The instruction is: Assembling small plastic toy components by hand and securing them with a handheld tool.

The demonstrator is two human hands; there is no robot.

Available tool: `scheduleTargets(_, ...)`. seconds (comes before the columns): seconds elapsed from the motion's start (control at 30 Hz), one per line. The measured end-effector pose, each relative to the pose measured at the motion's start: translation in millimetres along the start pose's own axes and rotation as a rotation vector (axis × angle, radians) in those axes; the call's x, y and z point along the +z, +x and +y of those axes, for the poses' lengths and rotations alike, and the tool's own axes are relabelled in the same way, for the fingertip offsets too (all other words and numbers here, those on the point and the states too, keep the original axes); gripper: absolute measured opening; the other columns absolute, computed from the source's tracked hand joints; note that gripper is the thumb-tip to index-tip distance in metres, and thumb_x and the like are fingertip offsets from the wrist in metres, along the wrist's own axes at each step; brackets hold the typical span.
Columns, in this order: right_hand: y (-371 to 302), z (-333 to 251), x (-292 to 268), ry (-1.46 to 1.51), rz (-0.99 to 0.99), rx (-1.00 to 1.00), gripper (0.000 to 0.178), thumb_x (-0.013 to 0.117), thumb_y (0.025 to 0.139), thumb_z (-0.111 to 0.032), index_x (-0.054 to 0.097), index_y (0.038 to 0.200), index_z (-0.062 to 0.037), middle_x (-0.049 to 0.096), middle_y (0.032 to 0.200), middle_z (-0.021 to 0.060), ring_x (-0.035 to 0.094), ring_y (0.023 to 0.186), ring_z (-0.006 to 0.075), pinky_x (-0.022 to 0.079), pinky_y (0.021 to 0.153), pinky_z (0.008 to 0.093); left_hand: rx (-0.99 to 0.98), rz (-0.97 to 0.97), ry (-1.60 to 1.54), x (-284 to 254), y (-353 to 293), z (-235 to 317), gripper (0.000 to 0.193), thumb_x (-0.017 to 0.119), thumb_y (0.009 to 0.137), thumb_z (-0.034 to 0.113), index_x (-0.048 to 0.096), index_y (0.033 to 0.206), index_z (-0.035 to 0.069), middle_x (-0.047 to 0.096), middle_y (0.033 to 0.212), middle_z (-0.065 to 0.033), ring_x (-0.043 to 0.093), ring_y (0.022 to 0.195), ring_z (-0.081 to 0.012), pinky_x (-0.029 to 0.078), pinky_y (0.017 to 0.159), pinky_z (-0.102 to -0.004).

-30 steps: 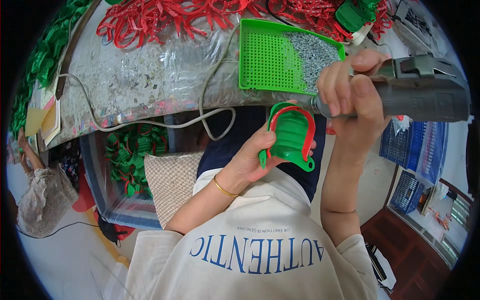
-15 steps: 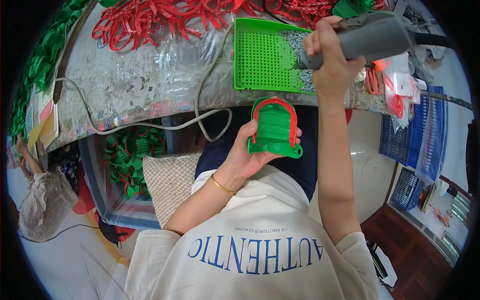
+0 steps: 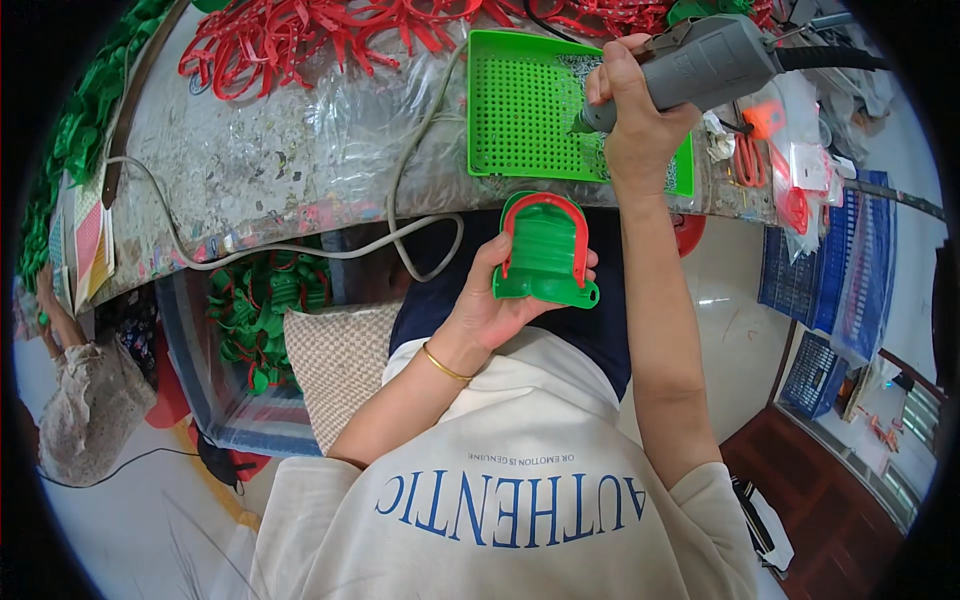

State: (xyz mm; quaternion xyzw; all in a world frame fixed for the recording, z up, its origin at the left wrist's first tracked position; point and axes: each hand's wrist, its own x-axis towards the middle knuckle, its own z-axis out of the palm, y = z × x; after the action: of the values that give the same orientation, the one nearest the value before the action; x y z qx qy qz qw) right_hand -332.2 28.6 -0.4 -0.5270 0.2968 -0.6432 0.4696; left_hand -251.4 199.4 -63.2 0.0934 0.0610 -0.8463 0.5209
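Observation:
My left hand is closed around a green curved plastic piece, holding it upright over my lap. A red U-shaped strip lies along its edge, and a small loop with a hole sticks out at its lower right corner. In my right hand is a grey electric screwdriver, held sideways with the tip pointing left. That tip is over a green perforated tray, where small silvery screws are gathered toward the right. Whether the tip touches a screw cannot be made out.
Red straps pile along the table's far side. A grey cable loops over the near edge. A blue-framed bin with green-and-red pieces stands at left, beside a woven cushion. Another person's arm shows far left.
My right hand and the screwdriver have shifted left, bringing the tip further over the tray. My left hand keeps hold of the green piece, almost unmoved.

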Motion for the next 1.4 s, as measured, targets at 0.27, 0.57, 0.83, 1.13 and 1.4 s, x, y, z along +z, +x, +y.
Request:
scheduleTargets(0.27, -3.6, 5.1, -3.7, -0.016, -0.016, 0.005, 0.011, 0.063, 0.085, 0.0, 0.057, 0.092, 0.0046, 0.051, 0.063, 0.0036, 0.048, 0.053, 0.012, 0.041, 0.052, 0.0268, -0.006, 0.018, -0.01, -5.6, -1.7, -1.3, 0.07, 0.056, 0.086, 0.048, 0.041, 0.134, -0.001, 0.052, 0.126, -0.0266, 0.055, 0.115, -0.0351, 0.044, 0.1, -0.0473)
scheduleTargets(0.57, -6.1, -46.3, 16.3, 0.551, -0.029, 0.05, 0.024, 0.066, 0.085, -0.01, 0.054, 0.103, -0.0019, 0.05, 0.069, -0.0005, 0.046, 0.056, 0.0076, 0.038, 0.053, 0.0227, 0.016, 0.022, 0.012, -7.4, 3.8, -0.6, 0.067, 0.056, 0.087, 0.047, 0.042, 0.133, 0.0, 0.053, 0.125, -0.0267, 0.054, 0.116, -0.0355, 0.044, 0.1, -0.0479)
scheduleTargets(0.83, -50.5, -102.1, -10.7, 0.099, -0.169, 0.145, 0.013, 0.057, 0.088, -0.005, 0.055, 0.101, -0.0025, 0.041, 0.059, 0.0004, 0.043, 0.051, 0.0123, 0.035, 0.052, 0.0281, 0.035, 0.014, 0.081, 2.8, 2.0, -4.4, 0.065, 0.055, 0.087, 0.045, 0.044, 0.131, -0.002, 0.055, 0.123, -0.0257, 0.057, 0.113, -0.0336, 0.048, 0.096, -0.0458)
scheduleTargets(1.13, -74.7, -104.9, -20.5, -0.012, -0.159, 0.168, 0.015, 0.057, 0.088, -0.003, 0.054, 0.101, 0.0016, 0.044, 0.06, 0.0023, 0.043, 0.051, 0.0111, 0.038, 0.053, 0.0277, 0.055, 0.018, 0.123, 12.0, -1.4, -11.3, 0.065, 0.055, 0.087, 0.047, 0.045, 0.13, 0.0, 0.056, 0.122, -0.0238, 0.058, 0.11, -0.034, 0.048, 0.096, -0.0455)
scheduleTargets(1.4, -78.9, -106.1, -25.3, 0.128, -0.212, 0.133, 0.012, 0.055, 0.087, -0.004, 0.052, 0.098, 0.0012, 0.043, 0.06, 0.0022, 0.043, 0.051, 0.0113, 0.037, 0.052, 0.0276, 0.058, 0.044, 0.109, 24.2, -8.4, -12.7, 0.063, 0.056, 0.087, 0.047, 0.046, 0.13, 0.001, 0.057, 0.122, -0.0214, 0.06, 0.108, -0.0351, 0.049, 0.094, -0.0462)
